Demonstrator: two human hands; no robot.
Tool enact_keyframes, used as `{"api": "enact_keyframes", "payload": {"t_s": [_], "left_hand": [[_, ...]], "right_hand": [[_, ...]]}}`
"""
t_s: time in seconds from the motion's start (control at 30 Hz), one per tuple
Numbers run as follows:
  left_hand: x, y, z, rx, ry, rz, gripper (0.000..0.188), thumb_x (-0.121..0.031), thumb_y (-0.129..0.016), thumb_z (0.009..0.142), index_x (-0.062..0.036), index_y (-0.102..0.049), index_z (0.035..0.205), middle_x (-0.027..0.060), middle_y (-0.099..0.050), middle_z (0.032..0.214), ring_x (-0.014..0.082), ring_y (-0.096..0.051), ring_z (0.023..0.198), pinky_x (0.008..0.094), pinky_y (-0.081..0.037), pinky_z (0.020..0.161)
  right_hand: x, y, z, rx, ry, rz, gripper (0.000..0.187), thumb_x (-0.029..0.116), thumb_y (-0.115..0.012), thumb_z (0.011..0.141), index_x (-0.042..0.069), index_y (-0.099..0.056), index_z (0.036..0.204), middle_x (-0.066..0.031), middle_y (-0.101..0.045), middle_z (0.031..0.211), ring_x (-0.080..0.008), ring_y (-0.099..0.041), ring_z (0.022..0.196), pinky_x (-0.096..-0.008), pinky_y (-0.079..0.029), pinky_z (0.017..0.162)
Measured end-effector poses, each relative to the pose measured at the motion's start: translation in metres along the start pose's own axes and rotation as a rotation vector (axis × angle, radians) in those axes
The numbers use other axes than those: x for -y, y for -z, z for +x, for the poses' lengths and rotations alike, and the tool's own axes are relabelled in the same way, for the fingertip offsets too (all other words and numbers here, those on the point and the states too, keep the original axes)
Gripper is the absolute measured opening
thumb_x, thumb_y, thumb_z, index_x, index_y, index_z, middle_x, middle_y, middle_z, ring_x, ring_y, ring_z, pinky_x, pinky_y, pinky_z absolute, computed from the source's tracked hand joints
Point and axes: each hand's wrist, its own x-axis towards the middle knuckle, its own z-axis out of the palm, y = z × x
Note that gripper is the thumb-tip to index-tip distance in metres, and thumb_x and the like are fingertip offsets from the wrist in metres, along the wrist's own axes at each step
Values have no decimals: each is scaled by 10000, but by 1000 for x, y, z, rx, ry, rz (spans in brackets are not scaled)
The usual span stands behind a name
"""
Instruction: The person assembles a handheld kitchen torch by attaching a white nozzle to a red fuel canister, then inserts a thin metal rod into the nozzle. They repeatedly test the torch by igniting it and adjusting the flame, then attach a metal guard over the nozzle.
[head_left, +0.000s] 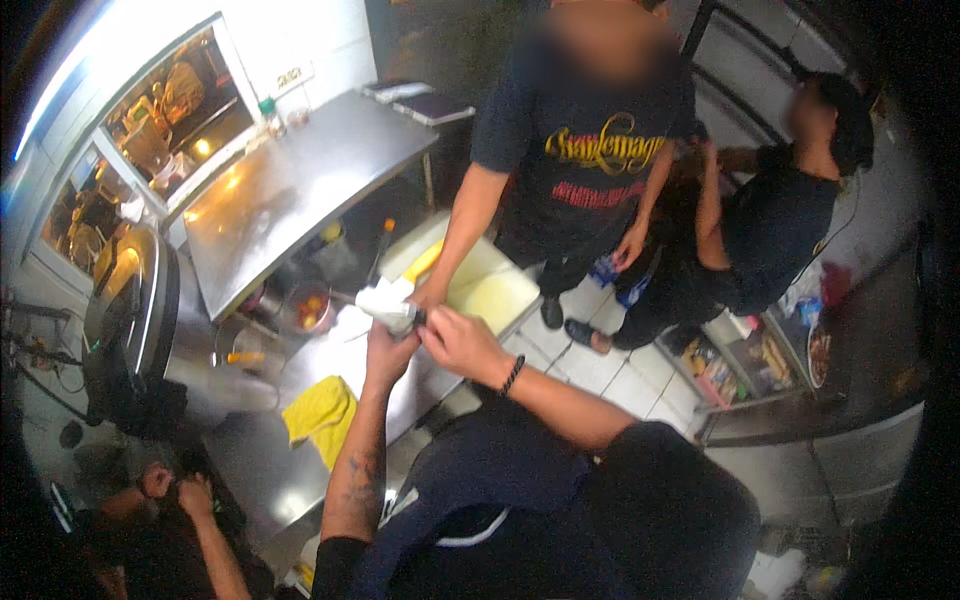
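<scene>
My left hand [388, 352] is closed around the lower part of a crumpled white bundle [384, 298], perhaps paper or plastic; its exact kind does not show. My right hand [462, 345] is closed against the bundle's right side, where a small dark piece shows by the fingers. What my right fingers grip is too small to make out. A co-worker in a dark printed T-shirt [600, 130] stands opposite, one arm reaching down so that the hand [432, 290] is right beside the bundle. Below our hands is a steel counter [318, 378] with a yellow cloth [322, 415].
A pale bin [505, 298] holding something yellow stands beyond the hands. Left are a bucket [312, 310], a higher steel table [300, 170] and a large round dark-lidded appliance [130, 320]. One person [770, 210] stands at right, another [190, 510] at lower left. Shelves [735, 360] line the right.
</scene>
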Motion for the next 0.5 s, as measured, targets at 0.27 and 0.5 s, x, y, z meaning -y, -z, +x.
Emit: {"api": "enact_keyframes", "payload": {"t_s": [0.27,0.5], "left_hand": [[-17,-3,4,49,38,-40,423,-158,-804,751,5,-619,1095,92,-693,1029,172,-655,909,323,-521,834],[-9,-2,1,35,70,6,426,-177,-824,733,0,-636,1072,107,-708,980,176,-671,904,326,-525,825]], "right_hand": [[-3,2,0,-27,-87,32,261,214,-616,938,30,-461,1040,-152,-634,858,-346,-657,735,-437,-512,635],[-2,-1,3,-16,-31,-22,215,242,-523,994,45,-496,1074,-178,-642,898,-401,-640,799,-472,-504,691]]}}
